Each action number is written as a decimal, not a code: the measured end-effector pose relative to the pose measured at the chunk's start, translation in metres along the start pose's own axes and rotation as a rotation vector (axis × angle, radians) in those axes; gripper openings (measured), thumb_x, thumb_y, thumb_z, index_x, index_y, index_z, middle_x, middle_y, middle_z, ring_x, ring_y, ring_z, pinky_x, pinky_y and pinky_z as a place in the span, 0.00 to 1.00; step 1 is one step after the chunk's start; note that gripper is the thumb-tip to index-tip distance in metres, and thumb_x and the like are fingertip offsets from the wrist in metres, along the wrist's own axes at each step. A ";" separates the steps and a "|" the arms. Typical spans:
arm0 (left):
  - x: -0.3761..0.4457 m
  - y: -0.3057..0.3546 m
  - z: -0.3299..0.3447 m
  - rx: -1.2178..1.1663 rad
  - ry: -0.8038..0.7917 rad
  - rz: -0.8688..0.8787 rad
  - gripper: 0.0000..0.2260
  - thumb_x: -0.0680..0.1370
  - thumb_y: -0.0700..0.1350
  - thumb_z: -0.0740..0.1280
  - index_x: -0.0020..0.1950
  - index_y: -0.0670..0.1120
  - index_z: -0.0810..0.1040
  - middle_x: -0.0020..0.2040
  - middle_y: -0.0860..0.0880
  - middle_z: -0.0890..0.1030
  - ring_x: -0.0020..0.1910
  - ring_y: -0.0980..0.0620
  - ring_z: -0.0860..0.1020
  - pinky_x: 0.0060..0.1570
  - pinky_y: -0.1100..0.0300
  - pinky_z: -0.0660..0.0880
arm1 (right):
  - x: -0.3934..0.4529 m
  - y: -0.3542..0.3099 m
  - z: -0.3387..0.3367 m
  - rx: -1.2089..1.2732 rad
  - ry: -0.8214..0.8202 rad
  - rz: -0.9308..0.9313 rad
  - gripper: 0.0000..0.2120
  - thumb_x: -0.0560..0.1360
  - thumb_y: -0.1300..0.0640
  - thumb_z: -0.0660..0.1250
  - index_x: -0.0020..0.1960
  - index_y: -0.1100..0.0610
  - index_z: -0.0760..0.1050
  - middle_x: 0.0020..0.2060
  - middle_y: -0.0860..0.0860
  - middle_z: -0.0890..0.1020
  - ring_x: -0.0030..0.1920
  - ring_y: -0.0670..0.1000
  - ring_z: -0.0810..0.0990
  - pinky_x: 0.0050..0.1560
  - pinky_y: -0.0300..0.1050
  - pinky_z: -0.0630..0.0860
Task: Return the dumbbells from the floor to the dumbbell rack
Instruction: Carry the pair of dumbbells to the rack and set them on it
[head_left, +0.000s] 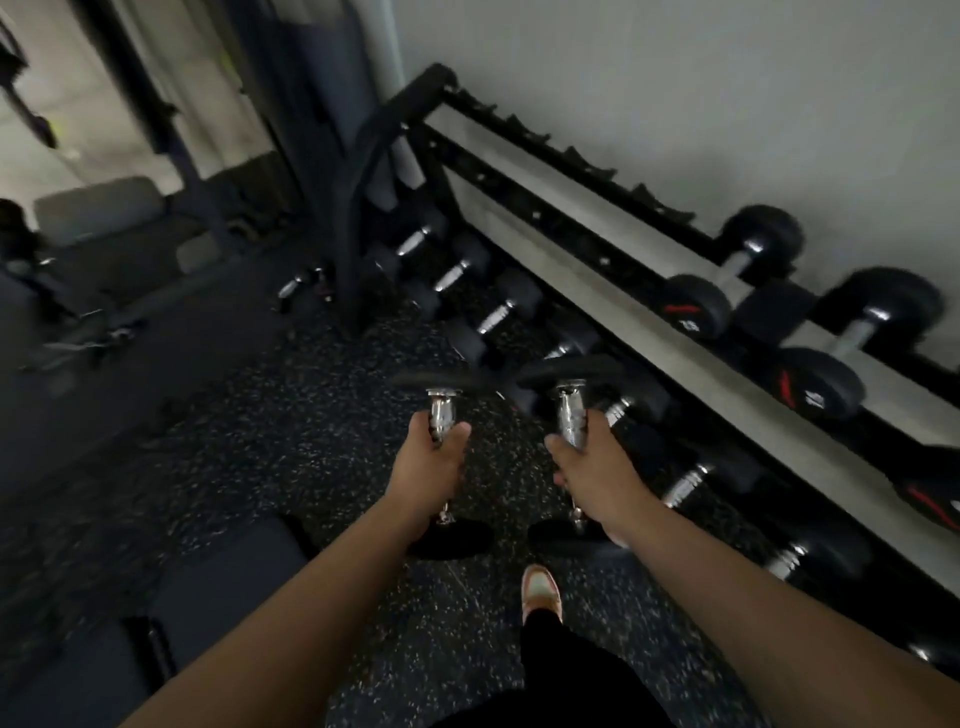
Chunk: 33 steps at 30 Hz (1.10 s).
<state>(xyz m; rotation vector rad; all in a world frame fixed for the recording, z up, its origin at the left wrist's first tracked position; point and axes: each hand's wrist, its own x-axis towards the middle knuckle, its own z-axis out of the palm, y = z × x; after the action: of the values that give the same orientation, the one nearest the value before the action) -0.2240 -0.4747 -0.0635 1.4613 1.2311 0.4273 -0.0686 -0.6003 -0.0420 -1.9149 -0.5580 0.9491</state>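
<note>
My left hand (431, 467) grips the chrome handle of a black dumbbell (441, 410), held off the floor. My right hand (592, 467) grips the handle of a second black dumbbell (571, 410) beside it. Both point away from me, their far heads near the lower tier of the black dumbbell rack (597, 218), which runs along the wall from upper middle to the right edge. The upper tier holds two dumbbells (727, 280) at the right; its left part shows bare cradles. The lower tier carries a row of dumbbells (498, 312).
Speckled rubber floor (311, 431) spreads under my arms. My foot in a pale shoe (540, 592) stands below the hands. A dark padded bench (208, 597) lies at lower left. A small dumbbell (296, 286) rests on the floor beside the rack's curved end post (363, 208).
</note>
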 end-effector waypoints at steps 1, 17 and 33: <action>0.017 0.007 -0.007 -0.003 0.031 0.000 0.07 0.78 0.55 0.66 0.50 0.54 0.70 0.38 0.47 0.80 0.29 0.54 0.79 0.28 0.55 0.77 | 0.020 -0.010 0.006 -0.007 -0.023 -0.008 0.18 0.80 0.53 0.65 0.66 0.55 0.64 0.50 0.54 0.78 0.49 0.56 0.80 0.54 0.62 0.78; 0.268 0.051 -0.155 -0.083 0.098 -0.079 0.10 0.79 0.54 0.63 0.58 0.56 0.67 0.38 0.48 0.79 0.29 0.56 0.76 0.26 0.62 0.73 | 0.272 -0.156 0.170 -0.054 -0.204 -0.027 0.21 0.78 0.55 0.68 0.67 0.52 0.64 0.46 0.51 0.79 0.38 0.50 0.79 0.36 0.45 0.78; 0.572 0.129 -0.256 -0.024 -0.093 -0.005 0.07 0.78 0.53 0.66 0.54 0.57 0.71 0.38 0.48 0.80 0.27 0.58 0.77 0.26 0.62 0.73 | 0.481 -0.304 0.280 0.118 -0.009 0.061 0.13 0.79 0.56 0.66 0.62 0.55 0.68 0.44 0.54 0.78 0.38 0.49 0.76 0.27 0.31 0.71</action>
<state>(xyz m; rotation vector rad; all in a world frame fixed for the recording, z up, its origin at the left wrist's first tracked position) -0.1507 0.1609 -0.0746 1.4408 1.1522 0.3657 -0.0031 0.0305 -0.0504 -1.8312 -0.4408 1.0086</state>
